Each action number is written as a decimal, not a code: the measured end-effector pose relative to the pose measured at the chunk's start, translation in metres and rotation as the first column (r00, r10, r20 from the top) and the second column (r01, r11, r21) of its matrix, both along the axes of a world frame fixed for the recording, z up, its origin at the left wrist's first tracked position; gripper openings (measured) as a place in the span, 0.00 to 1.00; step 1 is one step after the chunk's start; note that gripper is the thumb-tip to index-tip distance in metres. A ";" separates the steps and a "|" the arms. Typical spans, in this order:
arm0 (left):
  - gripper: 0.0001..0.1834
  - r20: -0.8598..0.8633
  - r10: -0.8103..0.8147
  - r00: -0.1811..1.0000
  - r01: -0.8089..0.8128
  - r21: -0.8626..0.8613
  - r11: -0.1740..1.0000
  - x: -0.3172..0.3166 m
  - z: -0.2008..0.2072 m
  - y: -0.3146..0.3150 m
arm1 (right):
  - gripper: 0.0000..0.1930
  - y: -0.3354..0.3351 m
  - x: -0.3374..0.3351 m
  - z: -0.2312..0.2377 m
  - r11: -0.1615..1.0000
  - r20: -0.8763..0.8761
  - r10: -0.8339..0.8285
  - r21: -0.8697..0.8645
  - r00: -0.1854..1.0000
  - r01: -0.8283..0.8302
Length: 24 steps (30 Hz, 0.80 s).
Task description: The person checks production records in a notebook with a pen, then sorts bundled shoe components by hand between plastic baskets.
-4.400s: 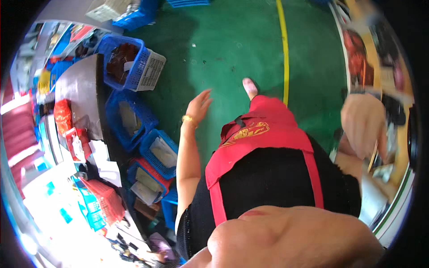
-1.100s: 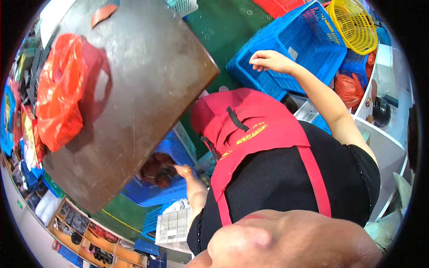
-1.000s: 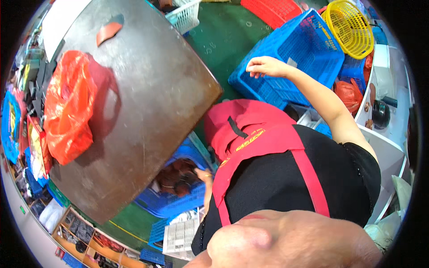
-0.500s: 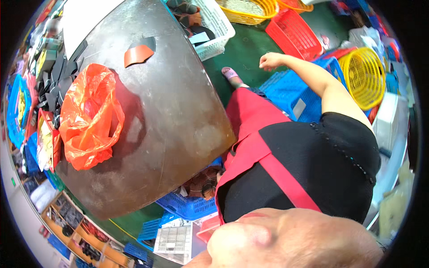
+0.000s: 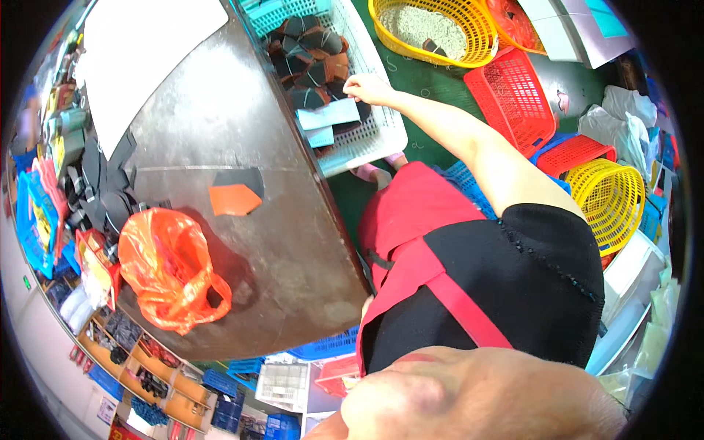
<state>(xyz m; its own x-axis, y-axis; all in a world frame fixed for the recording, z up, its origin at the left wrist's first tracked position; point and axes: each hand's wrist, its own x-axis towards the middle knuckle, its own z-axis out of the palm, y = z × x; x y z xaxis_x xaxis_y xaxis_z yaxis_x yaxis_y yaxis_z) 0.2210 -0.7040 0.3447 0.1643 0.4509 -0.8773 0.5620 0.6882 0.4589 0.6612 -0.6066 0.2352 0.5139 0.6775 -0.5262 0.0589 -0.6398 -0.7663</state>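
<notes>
My right hand (image 5: 369,89) is held out at the inner edge of a white plastic basket (image 5: 385,136), its fingers curled in, and I see nothing in them. Bundles of black and brown cut pieces (image 5: 312,55) fill the basket, with light-blue sheets (image 5: 328,114) on top. Only a sliver of skin, apparently my left hand (image 5: 367,305), shows between the apron and the table's edge; its fingers are hidden. On the dark table (image 5: 293,242), an orange plastic bag (image 5: 165,257) stands open-mouthed near an orange-brown piece (image 5: 235,200) and a dark piece.
A white sheet (image 5: 139,51) covers the far left of the table, beside black pieces (image 5: 110,176). Yellow baskets (image 5: 480,44), a red basket (image 5: 513,95) and blue crates stand on the green floor to the right. Shelves (image 5: 139,367) line the lower left.
My body has moved forward along the table, so the white basket shows more fully. My right hand has gone from over the floor to the basket. The bag sits lower in view.
</notes>
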 end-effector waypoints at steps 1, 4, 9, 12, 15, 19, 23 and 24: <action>0.28 0.034 -0.002 0.999 0.002 0.002 1.000 0.007 -0.004 0.016 | 0.13 0.004 0.009 0.007 0.999 0.148 -0.042 0.033 0.988 0.037; 0.30 0.174 0.012 0.985 -0.016 0.018 1.000 0.063 -0.031 0.058 | 0.17 0.014 0.075 0.029 0.994 0.411 -0.066 -0.052 0.909 0.096; 0.39 0.071 0.450 0.890 -0.440 -0.124 0.890 0.181 -0.091 0.105 | 0.38 0.051 0.190 -0.021 0.954 0.502 -0.148 -0.155 0.852 0.257; 0.32 -0.133 0.561 0.817 -0.576 -0.143 0.805 0.240 -0.109 0.119 | 0.36 0.056 0.224 -0.065 0.980 0.353 -0.030 -0.176 0.935 0.097; 0.18 -0.285 0.528 0.800 -0.527 0.086 0.845 0.226 -0.158 0.109 | 0.26 0.083 0.231 -0.053 0.975 0.254 -0.063 -0.189 0.965 0.114; 0.20 -0.053 0.716 0.696 -0.687 0.241 0.686 0.291 -0.105 0.101 | 0.26 0.109 0.286 -0.010 0.996 0.235 0.034 -0.089 0.971 -0.013; 0.13 0.055 0.736 0.675 -0.738 0.037 0.674 0.357 -0.074 0.081 | 0.28 0.134 0.353 0.067 0.991 0.332 0.127 -0.070 0.935 -0.110; 0.13 0.085 0.748 0.659 -0.751 0.016 0.660 0.377 -0.068 0.081 | 0.28 0.134 0.369 0.088 0.994 0.377 0.107 -0.038 0.920 -0.100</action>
